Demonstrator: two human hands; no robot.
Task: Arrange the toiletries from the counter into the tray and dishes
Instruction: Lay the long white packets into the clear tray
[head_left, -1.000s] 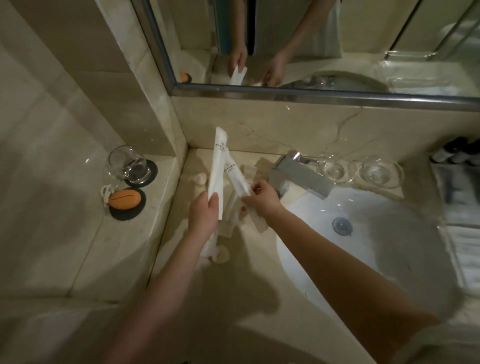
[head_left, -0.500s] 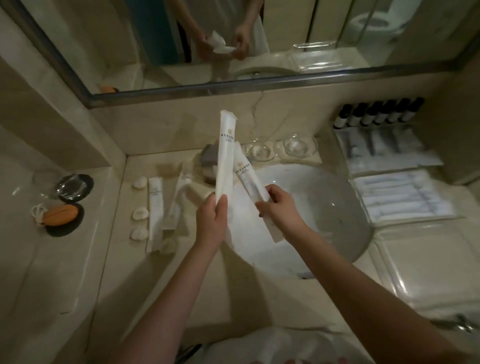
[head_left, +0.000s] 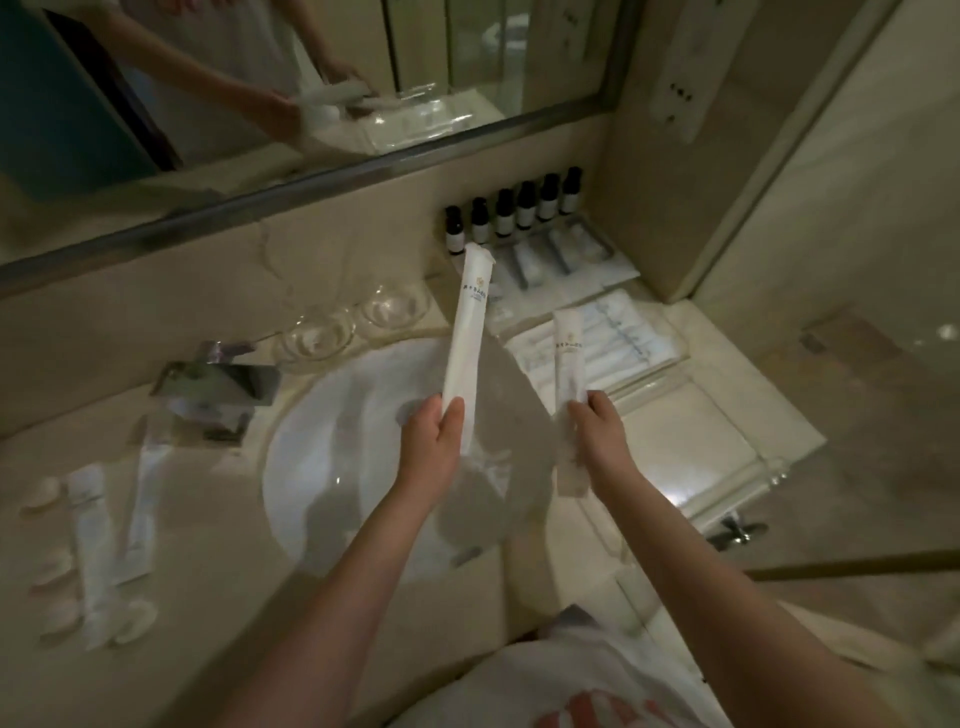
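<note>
Left hand (head_left: 431, 441) gripped the long packet (head_left: 465, 338) near its lower end, fingers curled round it, and the packet stood nearly upright over the sink (head_left: 322, 467). Right hand (head_left: 597, 436) pinched the short packet (head_left: 569, 374) at about mid-length, thumb and fingers closed on it, over the counter strip between sink and tray (head_left: 769, 467). The two packets were apart, not touching. Just beyond the short packet, the tray's far compartments held rows of white wrapped items. Six dark-capped bottles (head_left: 511, 213) lined the wall behind the tray. Two glass dishes (head_left: 317, 332) sat behind the sink, right of the tap (head_left: 218, 384). Left of the sink, two more packets (head_left: 91, 545) lay side by side on the counter, with small pale round pieces (head_left: 41, 493) around them — what those were, I couldn't tell. The mirror (head_left: 311, 78) above reflected both hands and their packets.
</note>
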